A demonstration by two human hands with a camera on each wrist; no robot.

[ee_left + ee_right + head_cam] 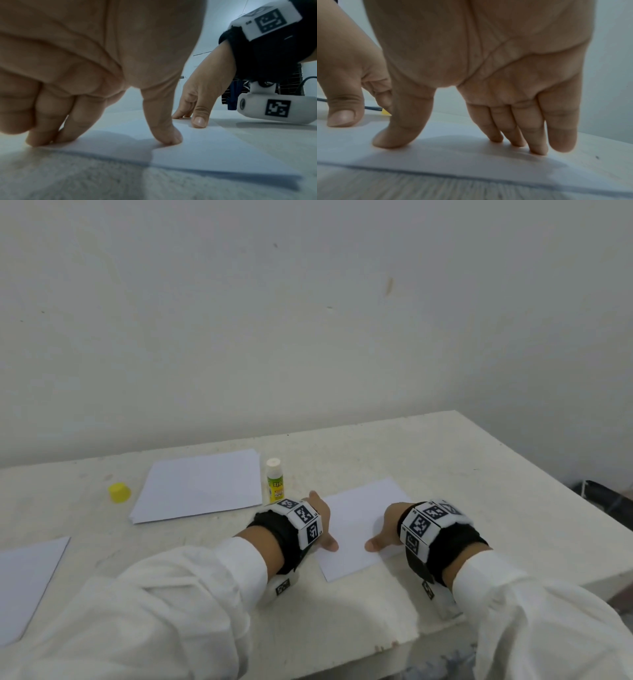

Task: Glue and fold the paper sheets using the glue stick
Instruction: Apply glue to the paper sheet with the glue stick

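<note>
A folded white paper sheet (356,529) lies flat on the table in front of me. My left hand (322,522) presses its left side with straight fingers and thumb (164,136). My right hand (385,532) presses the right side, fingertips (537,150) and thumb down on the sheet (453,159). The sheet's near edge (223,162) lies flat against the table. An uncapped glue stick (274,480) stands upright just beyond my left hand. Its yellow cap (119,492) sits far left.
A stack of white sheets (198,486) lies left of the glue stick. Another sheet (27,580) lies at the near left edge. The white table (479,474) ends at the right and meets a wall behind.
</note>
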